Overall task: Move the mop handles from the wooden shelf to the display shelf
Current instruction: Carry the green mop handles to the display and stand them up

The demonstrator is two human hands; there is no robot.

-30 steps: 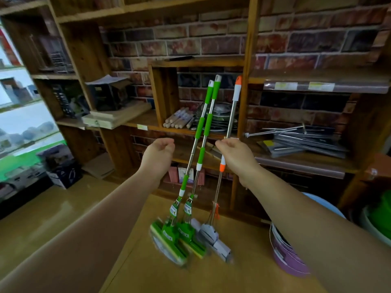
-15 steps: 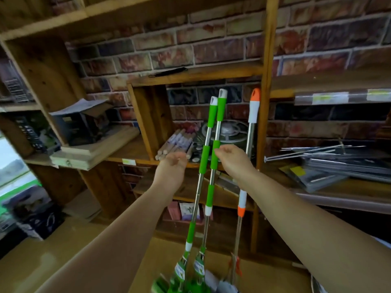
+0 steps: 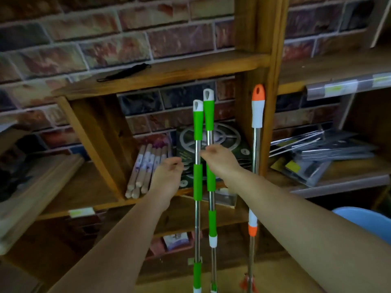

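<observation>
Two green mop handles stand upright side by side, the left one (image 3: 197, 182) and the right one (image 3: 209, 117), in front of the wooden shelf (image 3: 160, 75). An orange-tipped mop handle (image 3: 257, 111) leans on the shelf's post to their right. My right hand (image 3: 222, 160) is wrapped round the right green handle at mid height, and its fingertips reach the left one. My left hand (image 3: 167, 176) hovers just left of the green handles with loosely curled fingers, holding nothing. The mop heads are out of view below.
Inside the shelf compartment behind the handles lie wooden sticks (image 3: 146, 166) and a dark boxed round item (image 3: 211, 138). Packaged metal racks (image 3: 321, 149) fill the shelf on the right. A black strap (image 3: 124, 71) lies on the upper board. A blue tub (image 3: 366, 220) sits low right.
The view has risen and closed in on the shelf. The handles now stand more upright, the mop heads have dropped out of view, and my right hand has shifted from the orange handle to the green ones.
</observation>
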